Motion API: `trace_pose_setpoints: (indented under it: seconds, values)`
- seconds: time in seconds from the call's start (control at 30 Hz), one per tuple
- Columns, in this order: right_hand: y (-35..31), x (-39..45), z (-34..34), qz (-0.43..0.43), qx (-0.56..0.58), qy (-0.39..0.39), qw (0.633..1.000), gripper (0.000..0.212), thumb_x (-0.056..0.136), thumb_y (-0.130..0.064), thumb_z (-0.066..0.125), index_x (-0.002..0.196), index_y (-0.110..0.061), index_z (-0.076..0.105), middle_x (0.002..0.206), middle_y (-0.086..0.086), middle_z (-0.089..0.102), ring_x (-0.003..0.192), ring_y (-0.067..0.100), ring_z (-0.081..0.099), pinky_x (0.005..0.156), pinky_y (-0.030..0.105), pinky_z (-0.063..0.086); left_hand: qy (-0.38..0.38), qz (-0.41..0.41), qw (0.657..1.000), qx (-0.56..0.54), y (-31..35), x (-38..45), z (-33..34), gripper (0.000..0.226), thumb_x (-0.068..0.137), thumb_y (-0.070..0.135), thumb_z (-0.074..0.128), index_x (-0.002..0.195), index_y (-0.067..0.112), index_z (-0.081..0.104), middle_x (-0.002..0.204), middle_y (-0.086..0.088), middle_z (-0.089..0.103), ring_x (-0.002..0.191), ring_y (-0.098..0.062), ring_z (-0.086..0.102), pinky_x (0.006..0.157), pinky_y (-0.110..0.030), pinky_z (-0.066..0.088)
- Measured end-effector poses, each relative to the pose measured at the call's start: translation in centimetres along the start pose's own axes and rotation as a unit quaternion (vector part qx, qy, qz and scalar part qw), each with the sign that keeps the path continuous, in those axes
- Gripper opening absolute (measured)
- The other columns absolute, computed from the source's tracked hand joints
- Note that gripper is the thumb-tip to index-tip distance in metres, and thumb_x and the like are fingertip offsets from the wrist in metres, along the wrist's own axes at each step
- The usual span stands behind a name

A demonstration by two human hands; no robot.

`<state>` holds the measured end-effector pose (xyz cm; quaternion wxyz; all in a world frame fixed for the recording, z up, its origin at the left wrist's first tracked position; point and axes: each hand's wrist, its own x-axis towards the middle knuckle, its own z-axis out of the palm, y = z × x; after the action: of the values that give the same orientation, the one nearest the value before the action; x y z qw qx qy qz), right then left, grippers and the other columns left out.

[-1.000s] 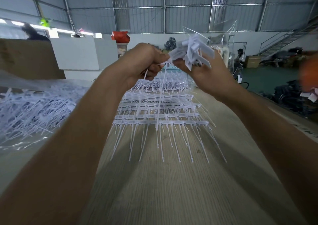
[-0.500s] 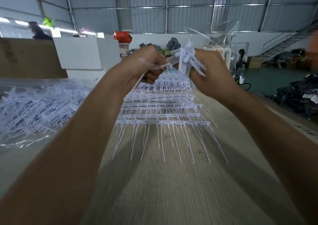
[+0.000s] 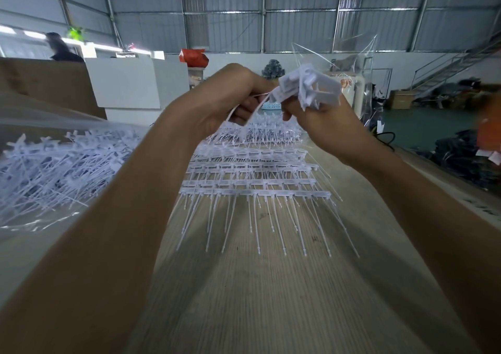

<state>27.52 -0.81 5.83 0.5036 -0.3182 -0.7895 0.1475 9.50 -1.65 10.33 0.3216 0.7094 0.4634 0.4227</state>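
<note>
A bunch of white plastic tag ties [image 3: 309, 88] is held up at chest height over the wooden table [image 3: 257, 286], its flat heads splayed upward. The right hand [image 3: 325, 128] sits directly under the bunch, fingers curled tight around its base. Just left of the bunch, the left hand [image 3: 225, 99] is closed in a pinch on one thin curved strand [image 3: 264, 101] that runs from the bunch into its fingers; the two hands nearly touch.

Below the bunch, rows of joined ties [image 3: 254, 180] lie flat on the table, their tails pointing toward the camera. Well to the left of the bunch, a loose heap of ties [image 3: 54, 169] sits in clear plastic. Behind the bunch stand a white cabinet [image 3: 130, 85] with a red bag [image 3: 193, 56] beyond it, and a clear plastic sheet [image 3: 339, 52] rises just behind the bunch.
</note>
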Motion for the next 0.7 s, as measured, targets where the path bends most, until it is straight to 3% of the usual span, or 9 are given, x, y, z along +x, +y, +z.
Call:
trace_pose_setpoints:
  seconds: [0.1, 0.17, 0.23, 0.3, 0.4, 0.5, 0.57, 0.7]
  values:
    - [0.1, 0.1, 0.2, 0.014, 0.055, 0.009, 0.998, 0.005, 0.104, -0.026, 0.055, 0.102, -0.029, 0.059, 0.070, -0.022, 0.060, 0.053, -0.007, 0.049, 0.052, 0.007, 0.038, -0.016, 0.001, 1.000, -0.026, -0.1, -0.1, 0.0, 0.039, 0.094, 0.014, 0.056, 0.055, 0.016, 0.052, 0.056, -0.001, 0.028, 0.047, -0.014, 0.023, 0.049, -0.024, 0.023]
    - [-0.1, 0.2, 0.3, 0.008, 0.070, 0.018, 0.997, 0.010, 0.104, -0.024, 0.055, 0.098, -0.032, 0.056, 0.063, -0.029, 0.059, 0.053, -0.010, 0.052, 0.050, 0.005, 0.037, -0.041, 0.003, 0.997, -0.065, -0.2, -0.2, 0.0, 0.041, 0.093, 0.009, 0.052, 0.052, 0.017, 0.052, 0.053, 0.002, 0.027, 0.045, -0.013, 0.022, 0.046, -0.023, 0.023]
    - [-0.3, 0.3, 0.2, 0.017, 0.087, 0.017, 0.996, 0.008, 0.103, -0.029, 0.057, 0.097, -0.026, 0.060, 0.069, -0.017, 0.064, 0.050, -0.002, 0.048, 0.047, 0.013, 0.036, -0.062, 0.005, 0.992, -0.107, -0.1, -0.2, -0.1, 0.038, 0.094, 0.009, 0.051, 0.057, 0.018, 0.049, 0.049, 0.005, 0.026, 0.045, -0.012, 0.019, 0.046, -0.023, 0.020]
    - [-0.2, 0.3, -0.1, 0.037, 0.115, 0.013, 0.993, 0.019, 0.102, -0.034, 0.059, 0.101, -0.015, 0.063, 0.073, 0.004, 0.064, 0.047, 0.005, 0.040, 0.044, 0.021, 0.032, -0.068, 0.009, 0.991, -0.115, -0.1, -0.1, -0.3, 0.041, 0.096, 0.013, 0.053, 0.055, 0.020, 0.052, 0.049, 0.005, 0.027, 0.046, -0.012, 0.018, 0.047, -0.024, 0.020]
    - [0.3, 0.2, -0.6, 0.035, 0.122, 0.015, 0.992, 0.016, 0.099, -0.032, 0.062, 0.094, -0.017, 0.067, 0.065, 0.004, 0.060, 0.045, 0.004, 0.041, 0.043, 0.017, 0.032, -0.033, 0.000, 0.996, -0.080, -0.3, 0.0, -0.1, 0.042, 0.097, 0.016, 0.053, 0.055, 0.019, 0.058, 0.048, 0.005, 0.029, 0.046, -0.013, 0.022, 0.051, -0.027, 0.019]
    - [0.5, 0.0, -1.1, 0.018, 0.058, 0.017, 0.998, 0.016, 0.100, -0.024, 0.062, 0.091, -0.012, 0.068, 0.062, 0.002, 0.063, 0.047, 0.001, 0.052, 0.048, 0.009, 0.039, 0.036, 0.000, 0.999, -0.006, -0.5, 0.2, 0.1, 0.030, 0.096, 0.017, 0.059, 0.066, 0.014, 0.057, 0.046, 0.006, 0.041, 0.042, -0.011, 0.034, 0.048, -0.022, 0.029]
    - [0.7, 0.1, -0.9, 0.020, 0.008, 0.012, 1.000, 0.015, 0.099, -0.021, 0.063, 0.094, -0.008, 0.069, 0.072, 0.009, 0.068, 0.055, 0.003, 0.059, 0.057, 0.015, 0.047, 0.078, 0.026, 0.990, 0.115, -0.8, 0.5, 0.2, 0.031, 0.094, 0.019, 0.062, 0.064, 0.012, 0.062, 0.050, 0.003, 0.052, 0.043, -0.010, 0.042, 0.049, -0.020, 0.034]
    - [0.7, 0.2, 0.0, 0.015, -0.125, -0.002, 0.992, 0.037, 0.095, -0.011, 0.063, 0.058, -0.013, 0.061, 0.052, 0.004, 0.054, 0.045, 0.011, 0.044, 0.053, 0.029, 0.040, 0.120, 0.053, 0.955, 0.264, -1.4, 0.6, 0.8, 0.021, 0.090, 0.008, 0.057, 0.081, -0.006, 0.070, 0.072, -0.022, 0.061, 0.060, -0.021, 0.049, 0.061, -0.027, 0.038]
